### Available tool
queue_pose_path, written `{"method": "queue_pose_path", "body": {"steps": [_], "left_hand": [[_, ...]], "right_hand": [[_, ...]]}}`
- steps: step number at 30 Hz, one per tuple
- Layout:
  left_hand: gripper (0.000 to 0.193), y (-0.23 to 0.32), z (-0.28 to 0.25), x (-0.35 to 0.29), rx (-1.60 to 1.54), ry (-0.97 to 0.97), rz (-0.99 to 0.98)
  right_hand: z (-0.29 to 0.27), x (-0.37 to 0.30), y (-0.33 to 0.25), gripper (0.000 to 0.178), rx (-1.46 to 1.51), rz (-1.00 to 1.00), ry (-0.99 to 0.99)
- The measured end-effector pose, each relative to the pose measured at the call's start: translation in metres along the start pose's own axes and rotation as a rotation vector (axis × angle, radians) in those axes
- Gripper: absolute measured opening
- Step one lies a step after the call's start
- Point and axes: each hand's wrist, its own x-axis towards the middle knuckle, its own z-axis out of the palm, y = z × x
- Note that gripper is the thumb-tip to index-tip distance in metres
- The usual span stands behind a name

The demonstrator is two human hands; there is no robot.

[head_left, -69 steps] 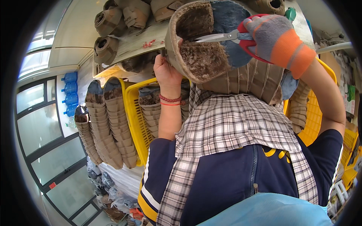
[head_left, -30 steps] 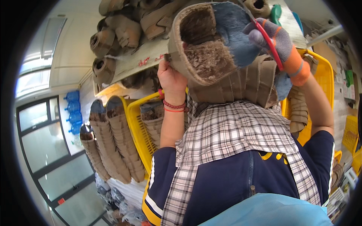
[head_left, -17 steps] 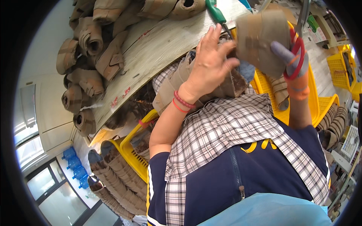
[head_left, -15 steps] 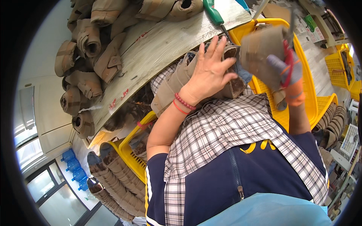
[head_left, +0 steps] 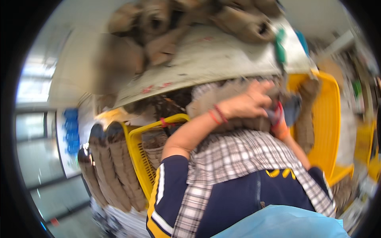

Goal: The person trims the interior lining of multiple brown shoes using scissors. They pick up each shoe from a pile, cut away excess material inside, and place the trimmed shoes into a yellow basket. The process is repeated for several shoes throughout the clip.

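A row of brown fabric tubes (head_left: 206, 101), which look like boot shafts with a fuzzy lining, lies across my lap under the table edge. My left hand (head_left: 248, 99) rests over them, its fingers outstretched and smeared by motion. Close to its fingertips is my right hand (head_left: 279, 121), in a grey and orange glove, at the right end of the row. A red loop handle (head_left: 279, 109), seemingly of scissors, shows at the closed right fingers; its blades are hard to make out. Another brown piece (head_left: 307, 127) lies in the yellow basket (head_left: 327, 131) to the right.
On the worktable (head_left: 178, 73) sit a pile of brown tubes (head_left: 156, 20) and a green-handled tool (head_left: 280, 45). At left, stacked brown pieces (head_left: 119, 166) stand beside another yellow basket (head_left: 137, 150). Blue water bottles (head_left: 71, 131) line the wall.
The brown piece that was by my right hand now lies in the right basket. My right hand has moved left to the row on my lap. The view has turned and blurred.
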Motion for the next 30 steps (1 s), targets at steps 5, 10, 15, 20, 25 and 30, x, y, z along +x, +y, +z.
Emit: {"method": "queue_pose_path", "body": {"steps": [5,10,15,20,25,30], "left_hand": [[0.028,-0.008,-0.057,-0.015,-0.112,0.428,-0.189],[0.016,-0.098,-0.221,-0.114,-0.631,1.567,-0.443],[0.048,-0.156,-0.323,-0.127,-1.473,1.828,-0.340],[0.043,-0.178,-0.375,-0.099,-1.709,2.049,-0.260],[0.048,-0.183,-0.399,-0.123,-1.607,2.030,-0.186],[0.044,-0.114,-0.336,-0.150,-1.255,1.574,-0.012]], "right_hand": [[-0.018,-0.037,0.027,0.046,0.884,0.434,0.231],[-0.014,-0.050,-0.042,0.050,0.481,0.005,0.143],[-0.040,-0.044,-0.027,0.049,0.599,0.099,0.293],[-0.029,-0.046,-0.055,0.054,0.376,0.059,0.368],[-0.035,-0.056,-0.057,0.061,0.329,0.061,0.462],[-0.060,-0.056,-0.062,0.062,0.245,0.007,0.522]]}}
